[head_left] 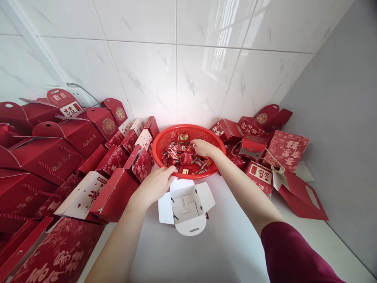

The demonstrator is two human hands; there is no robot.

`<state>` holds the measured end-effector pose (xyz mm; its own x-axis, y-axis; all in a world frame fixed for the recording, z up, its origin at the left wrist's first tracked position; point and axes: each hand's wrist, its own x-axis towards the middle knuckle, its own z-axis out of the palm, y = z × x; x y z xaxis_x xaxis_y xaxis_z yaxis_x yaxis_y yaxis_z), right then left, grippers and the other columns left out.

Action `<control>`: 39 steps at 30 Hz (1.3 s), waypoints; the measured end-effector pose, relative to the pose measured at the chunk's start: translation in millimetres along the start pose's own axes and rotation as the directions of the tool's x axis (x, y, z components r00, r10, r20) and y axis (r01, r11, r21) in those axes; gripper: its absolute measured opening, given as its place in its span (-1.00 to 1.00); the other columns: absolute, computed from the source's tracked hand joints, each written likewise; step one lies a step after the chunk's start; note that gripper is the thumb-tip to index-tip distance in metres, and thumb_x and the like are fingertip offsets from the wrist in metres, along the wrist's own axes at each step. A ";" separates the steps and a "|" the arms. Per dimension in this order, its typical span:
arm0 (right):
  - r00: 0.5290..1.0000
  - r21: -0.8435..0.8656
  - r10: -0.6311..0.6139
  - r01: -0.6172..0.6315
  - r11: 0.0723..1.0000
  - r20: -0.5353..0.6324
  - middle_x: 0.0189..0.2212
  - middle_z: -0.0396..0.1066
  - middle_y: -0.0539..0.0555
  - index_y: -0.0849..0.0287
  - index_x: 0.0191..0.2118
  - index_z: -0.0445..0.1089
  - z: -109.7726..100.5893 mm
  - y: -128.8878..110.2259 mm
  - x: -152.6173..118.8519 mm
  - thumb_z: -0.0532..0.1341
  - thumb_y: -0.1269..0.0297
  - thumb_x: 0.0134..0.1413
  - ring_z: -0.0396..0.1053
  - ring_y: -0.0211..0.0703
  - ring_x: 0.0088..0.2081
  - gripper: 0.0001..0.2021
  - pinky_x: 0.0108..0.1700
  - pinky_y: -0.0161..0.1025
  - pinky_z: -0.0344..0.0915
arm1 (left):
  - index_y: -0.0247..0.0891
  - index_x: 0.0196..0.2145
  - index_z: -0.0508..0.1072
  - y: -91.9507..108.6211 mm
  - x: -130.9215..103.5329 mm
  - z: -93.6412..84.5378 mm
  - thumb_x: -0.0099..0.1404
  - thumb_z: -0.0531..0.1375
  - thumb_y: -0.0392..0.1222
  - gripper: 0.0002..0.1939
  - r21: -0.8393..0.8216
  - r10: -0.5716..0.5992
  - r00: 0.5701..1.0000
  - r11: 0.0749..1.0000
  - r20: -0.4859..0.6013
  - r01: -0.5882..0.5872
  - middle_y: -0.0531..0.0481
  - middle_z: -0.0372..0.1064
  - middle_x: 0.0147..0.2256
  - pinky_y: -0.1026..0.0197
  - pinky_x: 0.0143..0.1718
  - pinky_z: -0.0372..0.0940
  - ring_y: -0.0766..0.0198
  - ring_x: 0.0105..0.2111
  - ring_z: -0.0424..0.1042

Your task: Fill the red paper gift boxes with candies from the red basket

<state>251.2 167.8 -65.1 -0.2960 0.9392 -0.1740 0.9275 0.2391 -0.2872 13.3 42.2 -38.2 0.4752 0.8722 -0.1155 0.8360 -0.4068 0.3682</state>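
A round red plastic basket point(166, 171) stands against the tiled wall, with several shiny red wrapped candies point(188, 156) inside. My right hand point(202, 147) reaches over its right side, its curled fingers down among the candies; what they pinch is hidden. At the near left rim is my left hand point(157, 181), its fingers closed over the basket's edge. Just in front of the basket, an open gift box point(187, 208) lies with its white inside up and flaps folded outward. Its bottom shows, with dark cord ends in the side holes.
Rows of red gift boxes with rope handles point(67, 157) crowd the left side. More red boxes point(290, 149), some with tied cords, are piled on the right beside a grey panel point(338, 129). White marbled tiles point(203, 78) rise behind the white tabletop point(194, 259).
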 end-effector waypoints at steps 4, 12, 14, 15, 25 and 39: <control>0.989 -0.043 -0.048 0.054 0.998 0.141 0.05 0.34 0.17 0.20 0.06 0.34 0.6 -16.6 10.1 0.19 0.16 0.27 0.37 -0.04 0.00 -0.67 0.03 0.02 0.35 | -0.12 -0.09 0.37 0.3 2.5 0.4 0.44 -0.11 -0.10 -0.71 0.005 0.010 1.000 1.000 -0.017 -0.010 -0.07 0.44 -0.06 0.13 -0.07 0.28 0.09 -0.04 0.42; 0.860 0.022 -0.228 0.245 0.969 0.457 -0.18 0.51 0.10 0.20 -0.17 0.51 25.2 -46.5 12.7 0.27 0.25 0.13 0.46 -0.05 -0.17 -0.80 -0.12 -0.17 0.36 | -0.12 -0.08 0.36 -0.2 2.1 -0.1 0.43 -0.06 -0.10 -0.75 0.004 0.012 1.000 1.000 -0.011 -0.012 -0.08 0.44 -0.08 0.14 -0.11 0.28 0.09 -0.09 0.43; 0.829 0.044 -0.230 0.242 0.969 0.510 -0.22 0.53 0.11 0.19 -0.21 0.55 30.8 -48.7 8.4 0.29 0.23 0.05 0.48 -0.04 -0.24 -0.80 -0.22 -0.21 0.35 | -0.12 -0.08 0.35 -0.5 2.3 0.4 0.43 -0.06 -0.10 -0.75 -0.003 0.013 1.000 1.000 -0.011 -0.013 -0.09 0.43 -0.08 0.12 -0.11 0.27 0.09 -0.09 0.43; 0.814 0.060 -0.231 0.235 0.970 0.534 -0.24 0.54 0.10 0.19 -0.22 0.55 32.7 -49.0 6.0 0.29 0.23 0.04 0.48 -0.05 -0.28 -0.79 -0.25 -0.23 0.35 | -0.12 -0.07 0.35 -0.4 2.4 0.6 0.43 -0.06 -0.10 -0.75 -0.004 0.012 1.000 1.000 -0.009 -0.012 -0.09 0.42 -0.07 0.12 -0.11 0.27 0.08 -0.09 0.43; 0.817 0.309 -0.378 0.258 0.915 0.436 -0.03 0.49 0.07 0.12 -0.07 0.52 11.2 -42.8 -34.6 0.01 0.02 0.31 0.43 -0.05 -0.06 -0.59 0.01 -0.23 0.29 | -0.14 -0.07 0.34 1.4 1.5 1.2 0.43 -0.08 -0.06 -0.73 0.016 -0.011 1.000 1.000 -0.008 0.011 -0.13 0.42 -0.11 0.11 -0.17 0.28 0.05 -0.13 0.46; 0.931 0.959 -0.337 0.212 0.188 -0.140 -0.09 0.48 0.13 0.16 0.17 0.32 3.6 -15.9 -127.9 0.28 0.16 0.15 0.48 -0.10 -0.08 -0.52 -0.04 -0.10 0.47 | -0.15 -0.09 0.34 2.3 3.7 1.0 0.42 -0.06 -0.07 -0.75 0.029 -0.006 1.000 1.000 -0.010 0.006 -0.13 0.42 -0.05 0.10 -0.12 0.28 0.05 -0.07 0.42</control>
<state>273.5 43.0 -41.7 -0.5562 0.8284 0.0667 -0.1075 0.0080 -0.9942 17.3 44.2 -38.7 0.4679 0.8771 -0.1085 0.8465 -0.4095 0.3403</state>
